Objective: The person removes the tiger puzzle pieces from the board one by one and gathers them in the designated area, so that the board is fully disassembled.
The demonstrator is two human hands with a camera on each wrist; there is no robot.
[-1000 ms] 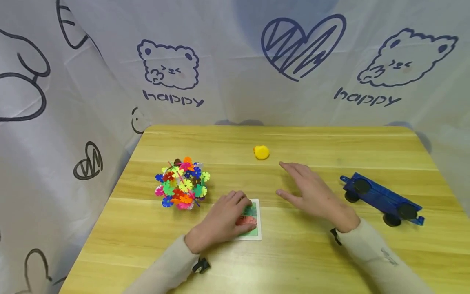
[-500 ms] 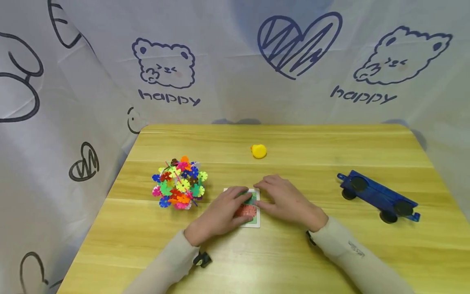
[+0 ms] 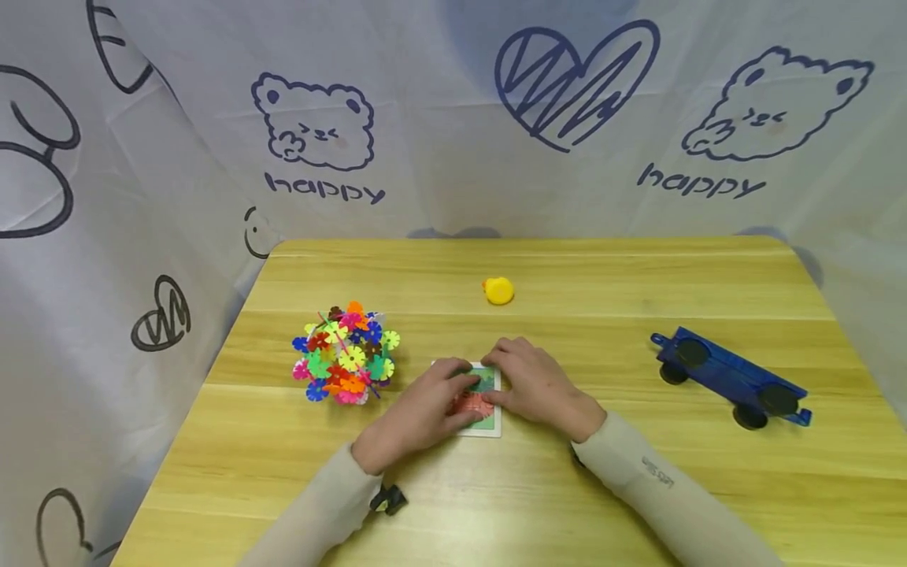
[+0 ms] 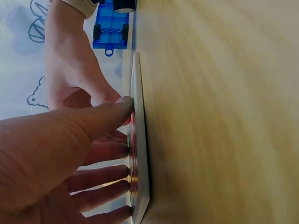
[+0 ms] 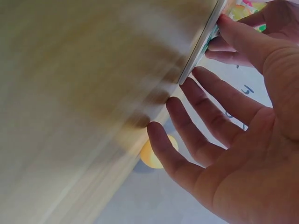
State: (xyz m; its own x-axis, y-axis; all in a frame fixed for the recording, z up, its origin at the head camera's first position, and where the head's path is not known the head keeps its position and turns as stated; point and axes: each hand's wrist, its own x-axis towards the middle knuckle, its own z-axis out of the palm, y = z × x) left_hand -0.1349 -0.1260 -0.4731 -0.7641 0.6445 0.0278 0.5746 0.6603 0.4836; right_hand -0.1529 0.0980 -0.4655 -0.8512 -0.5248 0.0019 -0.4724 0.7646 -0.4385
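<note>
1. White-edged picture board lies flat mid-way across the table; the left hand, fingers spread on its face, grips nothing, seemingly steadying it
2. Right hand spans the far right corner, fingers apart and slightly bent, no grip, perhaps bracing that side
3. A second ago it hovered apart, to the board's right

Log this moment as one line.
left hand: touching picture board | right hand: at board's far-right corner | picture board: flat on table | yellow toy: beyond board
</note>
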